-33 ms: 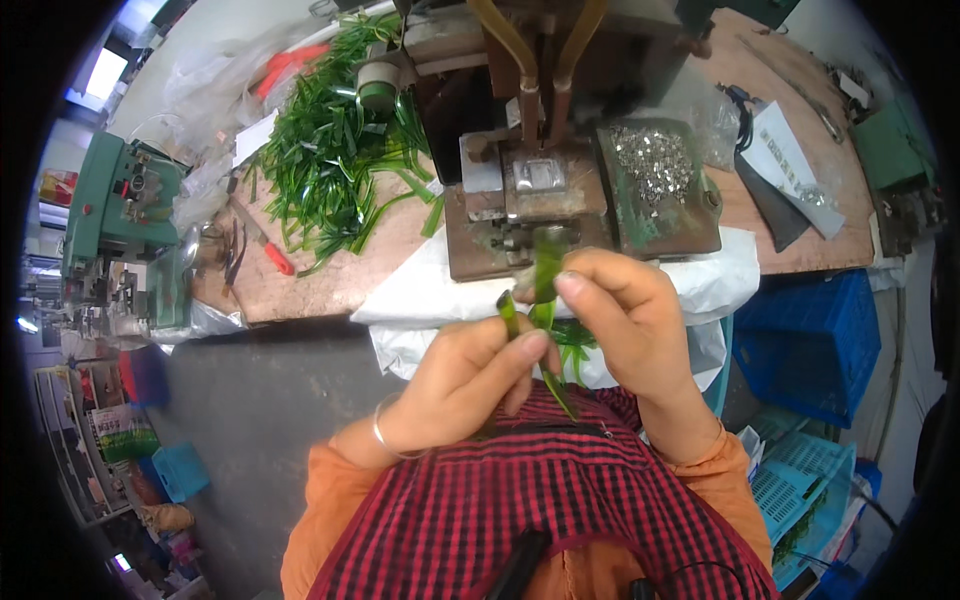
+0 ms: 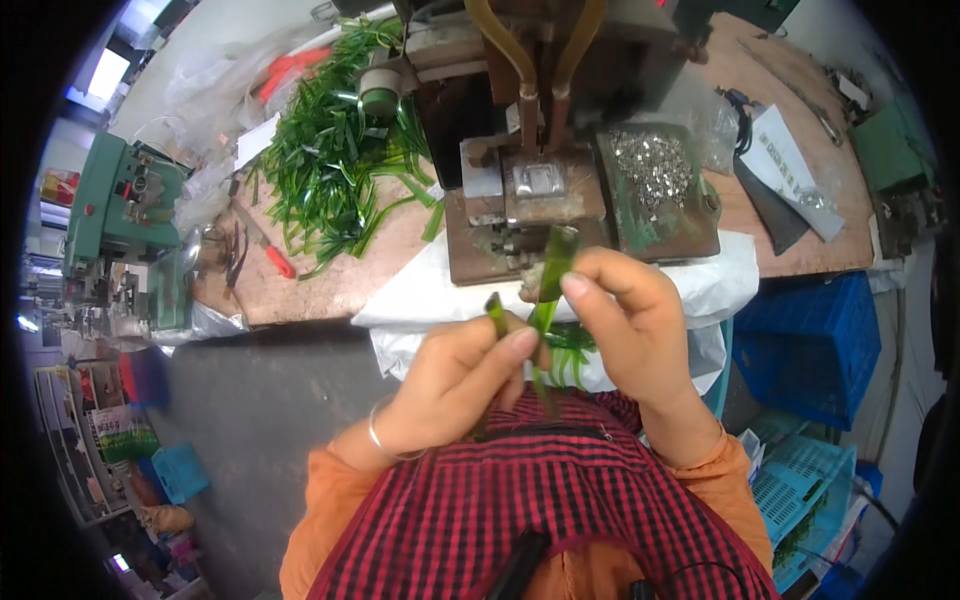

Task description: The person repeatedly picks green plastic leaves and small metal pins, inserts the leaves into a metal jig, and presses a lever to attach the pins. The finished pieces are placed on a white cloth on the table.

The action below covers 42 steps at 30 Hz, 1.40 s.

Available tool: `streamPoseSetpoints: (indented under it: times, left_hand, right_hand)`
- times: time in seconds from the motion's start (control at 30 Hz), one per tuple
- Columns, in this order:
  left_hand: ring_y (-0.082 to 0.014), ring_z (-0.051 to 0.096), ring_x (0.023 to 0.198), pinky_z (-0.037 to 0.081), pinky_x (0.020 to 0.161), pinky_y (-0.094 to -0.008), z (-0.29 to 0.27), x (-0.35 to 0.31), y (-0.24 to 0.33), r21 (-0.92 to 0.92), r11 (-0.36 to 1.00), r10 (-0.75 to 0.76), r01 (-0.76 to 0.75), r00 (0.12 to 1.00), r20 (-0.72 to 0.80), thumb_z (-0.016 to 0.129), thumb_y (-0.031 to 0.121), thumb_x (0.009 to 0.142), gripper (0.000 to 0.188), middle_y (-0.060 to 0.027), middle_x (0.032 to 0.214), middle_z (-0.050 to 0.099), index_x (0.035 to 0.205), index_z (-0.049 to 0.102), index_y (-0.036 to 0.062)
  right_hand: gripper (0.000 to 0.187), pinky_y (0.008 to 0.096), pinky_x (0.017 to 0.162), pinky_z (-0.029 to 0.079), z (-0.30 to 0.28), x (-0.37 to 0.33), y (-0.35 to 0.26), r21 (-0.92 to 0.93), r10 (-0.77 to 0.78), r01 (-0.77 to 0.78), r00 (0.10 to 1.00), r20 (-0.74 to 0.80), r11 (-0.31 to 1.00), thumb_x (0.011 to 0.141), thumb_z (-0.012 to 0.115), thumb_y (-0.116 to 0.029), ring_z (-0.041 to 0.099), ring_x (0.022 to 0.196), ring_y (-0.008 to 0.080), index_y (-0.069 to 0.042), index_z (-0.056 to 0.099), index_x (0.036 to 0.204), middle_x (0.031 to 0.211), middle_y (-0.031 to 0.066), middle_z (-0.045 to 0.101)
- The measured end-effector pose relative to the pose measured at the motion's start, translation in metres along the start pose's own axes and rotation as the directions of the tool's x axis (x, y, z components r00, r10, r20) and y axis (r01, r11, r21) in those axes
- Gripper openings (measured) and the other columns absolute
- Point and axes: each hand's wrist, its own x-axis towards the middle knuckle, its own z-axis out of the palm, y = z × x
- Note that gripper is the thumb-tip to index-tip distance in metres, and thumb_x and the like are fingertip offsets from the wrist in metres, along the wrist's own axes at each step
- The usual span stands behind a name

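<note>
My right hand (image 2: pixel 635 320) pinches a flat, glossy green strip (image 2: pixel 555 270) between thumb and fingers, its upper end tilted to the right. My left hand (image 2: pixel 455 370) is closed on a green strip too, and a short end (image 2: pixel 496 310) sticks up above its fingers. Whether both hands hold one looped strip or two separate ones, I cannot tell. Both hands are above my lap, just in front of the press machine (image 2: pixel 540 205). Behind them, more green strips (image 2: pixel 570 350) hang near the white sheet (image 2: pixel 400 310).
A large heap of green strips (image 2: pixel 335 160) covers the bench left of the press. A tray (image 2: pixel 665 225) of small shiny metal pieces stands to its right. A red-handled knife (image 2: pixel 280 262) lies at the bench's left, and a blue crate (image 2: pixel 810 345) stands at lower right.
The strip in my right hand now leans more to the right. My left hand has shifted slightly left with its strip end, widening the gap between the two upper ends.
</note>
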Motion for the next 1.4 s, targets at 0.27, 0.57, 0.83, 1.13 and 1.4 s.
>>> streamPoseSetpoints:
  times: [0.27, 0.57, 0.83, 1.13, 1.4]
  left_hand:
    - [-0.0088, 0.058, 0.062, 0.044, 0.053, -0.0241, -0.001, 0.004, -0.002, 0.063, 0.955, 0.297, -0.290, 0.930, -0.218, 0.052, 0.012, 0.102, 0.019, -0.0052, 0.076, 0.064, 0.097, 0.066, 0.0006]
    - [-0.0074, 0.053, 0.070, 0.039, 0.059, -0.0192, -0.004, 0.008, 0.019, 0.225, 0.901, 0.424, -0.372, 0.864, -0.271, 0.069, 0.000, 0.085, 0.018, -0.0043, 0.088, 0.059, 0.103, 0.070, -0.0032]
    - [-0.0086, 0.050, 0.063, 0.037, 0.053, -0.0193, -0.005, 0.012, 0.011, 0.028, 0.934, 0.348, -0.357, 0.885, -0.310, 0.069, 0.012, 0.084, 0.022, -0.0082, 0.085, 0.060, 0.097, 0.069, -0.0047]
    - [-0.0075, 0.049, 0.058, 0.037, 0.049, -0.0187, -0.021, 0.021, -0.013, -0.251, 0.852, 0.423, -0.460, 0.886, -0.189, 0.068, 0.013, 0.085, 0.023, -0.0088, 0.085, 0.059, 0.098, 0.070, -0.0068]
    - [-0.0068, 0.045, 0.054, 0.032, 0.046, -0.0202, -0.024, 0.028, -0.016, -0.379, 0.828, 0.401, -0.414, 0.908, -0.117, 0.071, 0.031, 0.082, 0.040, -0.0081, 0.081, 0.056, 0.094, 0.069, -0.0072]
  right_hand:
    - [0.009, 0.0267, 0.056, 0.046, 0.015, -0.009, -0.001, -0.050, -0.016, 0.007, 0.984, -0.178, 0.999, 0.089, 0.065, -0.007, 0.060, 0.060, 0.0135, 0.001, 0.063, 0.086, 0.069, 0.0083, 0.063]
    - [0.007, 0.0270, 0.047, 0.041, 0.019, -0.016, 0.000, -0.392, -0.307, 0.259, 0.950, -0.064, 0.883, 0.078, 0.069, -0.005, 0.058, 0.052, 0.0125, -0.003, 0.065, 0.085, 0.063, 0.0029, 0.059]
    - [0.017, 0.0285, 0.042, 0.020, 0.016, -0.013, -0.001, -0.891, -0.648, 0.392, 0.745, 0.161, 0.229, 0.069, 0.070, -0.014, 0.049, 0.053, 0.0091, -0.009, 0.067, 0.085, 0.061, -0.0045, 0.048]
    - [0.015, 0.0261, 0.044, 0.016, 0.023, -0.015, -0.007, -0.907, -0.666, 0.397, 0.715, 0.212, 0.137, 0.066, 0.065, -0.018, 0.049, 0.054, 0.0079, -0.011, 0.066, 0.079, 0.062, -0.0052, 0.047]
    - [0.015, 0.0268, 0.044, 0.015, 0.030, -0.016, -0.009, -0.906, -0.684, 0.382, 0.711, 0.162, 0.182, 0.060, 0.064, -0.017, 0.045, 0.053, 0.0075, -0.014, 0.063, 0.075, 0.060, -0.0059, 0.043]
